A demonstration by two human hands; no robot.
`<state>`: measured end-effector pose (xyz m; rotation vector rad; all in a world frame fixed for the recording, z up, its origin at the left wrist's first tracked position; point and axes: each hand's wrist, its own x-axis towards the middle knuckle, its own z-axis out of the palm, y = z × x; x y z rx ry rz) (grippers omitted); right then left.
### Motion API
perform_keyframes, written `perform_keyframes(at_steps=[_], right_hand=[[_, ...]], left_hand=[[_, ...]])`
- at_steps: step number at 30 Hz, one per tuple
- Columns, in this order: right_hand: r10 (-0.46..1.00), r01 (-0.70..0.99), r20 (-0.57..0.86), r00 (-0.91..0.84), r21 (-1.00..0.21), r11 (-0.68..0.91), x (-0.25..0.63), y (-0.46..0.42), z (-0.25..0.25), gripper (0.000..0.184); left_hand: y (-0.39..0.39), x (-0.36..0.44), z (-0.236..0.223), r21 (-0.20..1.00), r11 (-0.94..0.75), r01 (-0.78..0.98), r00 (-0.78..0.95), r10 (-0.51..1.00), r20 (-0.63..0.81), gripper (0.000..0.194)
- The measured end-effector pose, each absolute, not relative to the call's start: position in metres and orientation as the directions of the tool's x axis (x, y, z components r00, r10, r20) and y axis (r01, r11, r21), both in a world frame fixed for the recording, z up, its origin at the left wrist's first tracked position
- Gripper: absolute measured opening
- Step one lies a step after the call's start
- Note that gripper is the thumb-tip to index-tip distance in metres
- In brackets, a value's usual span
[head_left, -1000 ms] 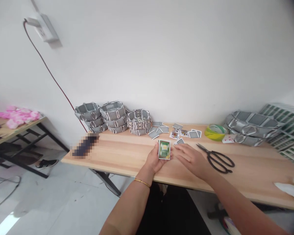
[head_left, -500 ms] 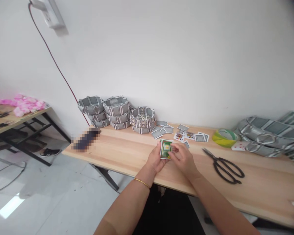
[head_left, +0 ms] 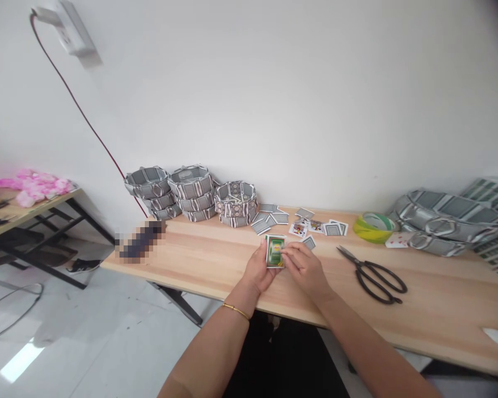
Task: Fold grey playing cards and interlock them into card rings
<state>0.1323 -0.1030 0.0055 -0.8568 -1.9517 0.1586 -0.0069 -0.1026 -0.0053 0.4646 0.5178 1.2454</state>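
My left hand (head_left: 258,266) is wrapped round a small green playing card box (head_left: 275,252) with a yellow mark on its face, held above the table's front edge. At the box's right side, my right hand (head_left: 305,269) has its thumb and fingertips pinched together against or close to it. Whether anything thin sits in that pinch is too small to tell. Loose playing cards (head_left: 299,229) lie scattered on the table behind the hands, some face up, most with grey backs showing. Black-handled scissors (head_left: 374,276) rest to the right of my right hand.
Round woven-looking card baskets (head_left: 191,190) stand stacked along the wall at the left, with a patterned basket (head_left: 235,205) beside them. Yellow-green tape (head_left: 372,228) and larger grey rings (head_left: 444,221) are at the right. A blurred-out dark object (head_left: 141,242) lies at the left end.
The whole view has shifted slightly. My right fingers have drawn closer together at the box's edge, and the left hand still holds the box.
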Motion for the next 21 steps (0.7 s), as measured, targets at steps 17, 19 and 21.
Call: perform_keyframes(at_steps=[17,19,21], right_hand=[[0.612,0.558,0.754,-0.240,-0.408,0.722,0.1344,-0.0997,0.0016,0.025],[0.616,0.555,0.750,-0.240,-0.415,0.721,0.1344,-0.0999,0.0022,0.024],[0.624,0.546,0.742,-0.245,-0.427,0.721,0.1344,-0.1003,0.0030,0.023]], left_hand=[[-0.1036,-0.0065,-0.0045,0.610,0.235,-0.757,0.228,0.969,-0.092,0.045],[-0.1031,-0.0066,-0.0047,0.611,0.239,-0.755,0.230,0.969,-0.094,0.045],[-0.1027,-0.0065,-0.0051,0.614,0.237,-0.753,0.230,0.969,-0.092,0.044]])
